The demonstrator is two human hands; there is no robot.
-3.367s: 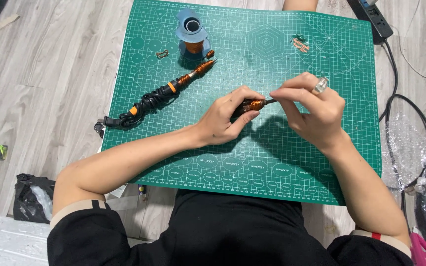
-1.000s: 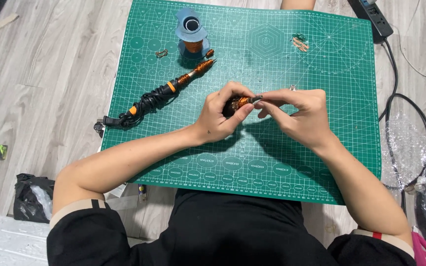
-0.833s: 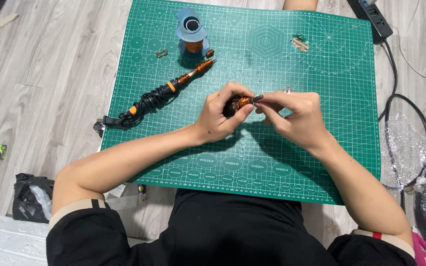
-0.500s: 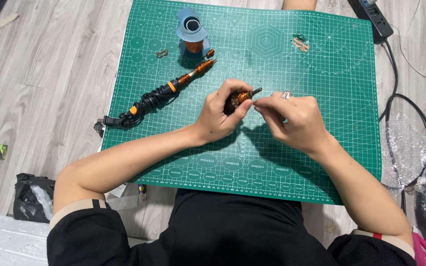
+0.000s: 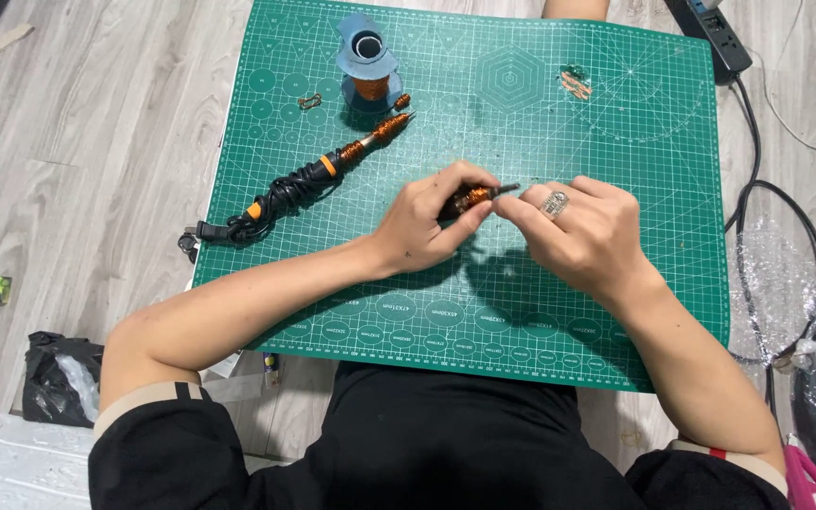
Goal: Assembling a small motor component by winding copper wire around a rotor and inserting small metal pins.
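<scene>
The left hand (image 5: 427, 222) is closed around a small tool wound in copper wire (image 5: 469, 198) over the green cutting mat (image 5: 616, 312), the right hand (image 5: 583, 231) pinching at its dark tip – winding looks partly done – while a longer wire-wrapped tool (image 5: 332, 165) lies finished beside the wire spool (image 5: 367, 66)

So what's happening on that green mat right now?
A person sits over a green cutting mat, working with both hands. The left hand grips a small rod wound with copper-coloured wire, and the right hand pinches at its dark tip. Further up the mat lie a soldering iron with its cord bundled and a spool of copper wire.
</scene>
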